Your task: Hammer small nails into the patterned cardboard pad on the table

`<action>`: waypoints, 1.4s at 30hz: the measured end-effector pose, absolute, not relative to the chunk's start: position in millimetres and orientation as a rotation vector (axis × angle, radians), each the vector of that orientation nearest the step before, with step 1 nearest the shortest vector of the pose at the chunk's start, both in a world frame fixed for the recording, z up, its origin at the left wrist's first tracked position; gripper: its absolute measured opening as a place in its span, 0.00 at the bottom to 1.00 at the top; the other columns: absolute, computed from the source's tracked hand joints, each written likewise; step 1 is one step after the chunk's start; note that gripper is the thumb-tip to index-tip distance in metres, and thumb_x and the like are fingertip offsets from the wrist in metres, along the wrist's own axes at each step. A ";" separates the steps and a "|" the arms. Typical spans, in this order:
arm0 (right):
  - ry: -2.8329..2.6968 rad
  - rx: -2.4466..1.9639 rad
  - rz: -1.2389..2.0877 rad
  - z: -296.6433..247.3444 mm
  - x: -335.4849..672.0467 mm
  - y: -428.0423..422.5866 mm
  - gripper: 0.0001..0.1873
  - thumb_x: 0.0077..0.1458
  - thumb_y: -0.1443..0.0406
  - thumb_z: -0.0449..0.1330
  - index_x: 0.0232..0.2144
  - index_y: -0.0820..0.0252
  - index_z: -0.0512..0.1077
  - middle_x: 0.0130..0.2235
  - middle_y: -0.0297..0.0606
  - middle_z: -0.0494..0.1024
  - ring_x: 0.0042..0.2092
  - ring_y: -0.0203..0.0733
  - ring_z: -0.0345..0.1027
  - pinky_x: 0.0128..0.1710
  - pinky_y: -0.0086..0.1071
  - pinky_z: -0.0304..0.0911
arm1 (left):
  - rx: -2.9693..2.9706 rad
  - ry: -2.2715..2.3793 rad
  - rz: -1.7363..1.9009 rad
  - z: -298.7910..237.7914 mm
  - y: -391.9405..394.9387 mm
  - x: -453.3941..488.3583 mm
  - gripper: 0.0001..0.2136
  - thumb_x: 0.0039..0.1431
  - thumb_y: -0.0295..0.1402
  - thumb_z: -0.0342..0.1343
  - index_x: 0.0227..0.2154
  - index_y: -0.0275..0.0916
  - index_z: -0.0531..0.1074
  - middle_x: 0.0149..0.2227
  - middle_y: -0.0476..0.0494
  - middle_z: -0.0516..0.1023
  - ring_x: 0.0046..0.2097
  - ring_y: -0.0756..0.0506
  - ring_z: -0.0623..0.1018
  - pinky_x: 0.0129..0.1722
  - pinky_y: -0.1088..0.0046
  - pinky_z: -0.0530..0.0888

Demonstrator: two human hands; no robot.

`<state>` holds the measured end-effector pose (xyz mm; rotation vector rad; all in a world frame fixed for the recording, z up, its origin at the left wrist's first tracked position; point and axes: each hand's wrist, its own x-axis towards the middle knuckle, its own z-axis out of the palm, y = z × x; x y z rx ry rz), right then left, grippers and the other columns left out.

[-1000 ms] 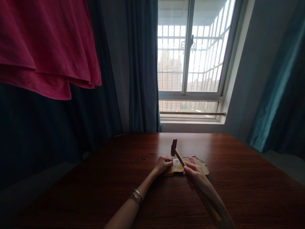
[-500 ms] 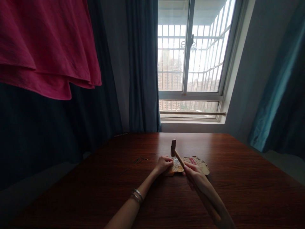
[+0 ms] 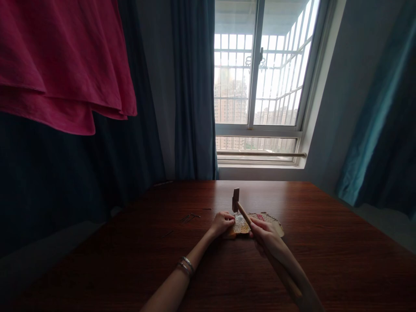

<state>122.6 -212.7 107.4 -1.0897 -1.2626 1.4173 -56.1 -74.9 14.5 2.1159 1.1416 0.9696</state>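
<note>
My right hand (image 3: 267,234) is wrapped round the wooden handle of a hammer (image 3: 245,214), whose head is raised just above the fingertips of my left hand. The handle's end sticks out below, along my forearm. My left hand (image 3: 222,223) is closed in a pinch, holding a thin nail (image 3: 235,215) upright at the left part of a flat, patterned piece (image 3: 242,224) with many small dark dots or holes. My right hand covers part of this piece; its pale, notched end shows beyond the knuckles. Under its left end is an orange-brown edge, perhaps a wooden block.
Several loose nails (image 3: 191,217) lie on the brown wooden table (image 3: 195,268), left of my left hand. A single thin one (image 3: 207,209) lies farther back. Behind the table are a barred window (image 3: 256,86) and blue curtains (image 3: 195,95). A pink cloth (image 3: 65,65) hangs at upper left.
The view has shifted very slightly. Both hands keep their grips, and the hammer head stays raised close above the nail, almost where it was.
</note>
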 end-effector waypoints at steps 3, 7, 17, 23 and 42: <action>-1.236 -1.085 1.403 108.3 122.1 -213.3 0.29 0.49 0.52 0.56 0.50 0.59 0.65 0.25 0.27 0.66 0.12 0.26 0.54 0.08 0.23 0.47 | 2.105 1.145 0.961 16.2 -76.6 -55.1 0.10 0.49 0.33 0.54 0.28 0.35 0.80 0.26 0.46 0.74 0.28 0.50 0.70 0.28 0.76 0.64; -1.248 -1.099 1.442 104.3 121.9 -213.1 0.30 0.47 0.52 0.57 0.50 0.62 0.66 0.24 0.27 0.65 0.12 0.26 0.54 0.08 0.23 0.47 | 2.069 1.151 0.945 18.8 -78.6 -54.0 0.10 0.49 0.33 0.54 0.28 0.35 0.80 0.27 0.46 0.75 0.29 0.49 0.72 0.29 0.76 0.65; -1.226 -1.106 1.453 102.3 121.0 -211.9 0.32 0.46 0.51 0.58 0.50 0.62 0.66 0.24 0.28 0.66 0.12 0.26 0.54 0.08 0.23 0.47 | 2.070 1.135 0.935 16.0 -75.5 -54.9 0.11 0.49 0.34 0.55 0.29 0.35 0.80 0.29 0.45 0.75 0.30 0.49 0.72 0.29 0.77 0.65; -1.207 -1.098 1.427 101.3 121.5 -213.5 0.32 0.46 0.50 0.58 0.51 0.60 0.65 0.24 0.27 0.66 0.12 0.25 0.54 0.07 0.23 0.47 | 2.117 1.151 0.929 12.9 -73.3 -55.2 0.10 0.49 0.34 0.54 0.28 0.36 0.80 0.27 0.46 0.75 0.30 0.49 0.71 0.30 0.76 0.64; -1.175 -1.077 1.417 102.8 120.3 -215.9 0.32 0.47 0.51 0.58 0.51 0.59 0.64 0.24 0.27 0.66 0.12 0.26 0.54 0.07 0.23 0.47 | 2.056 1.150 0.928 15.9 -75.4 -54.8 0.11 0.49 0.36 0.56 0.30 0.36 0.80 0.30 0.44 0.77 0.32 0.47 0.74 0.32 0.75 0.68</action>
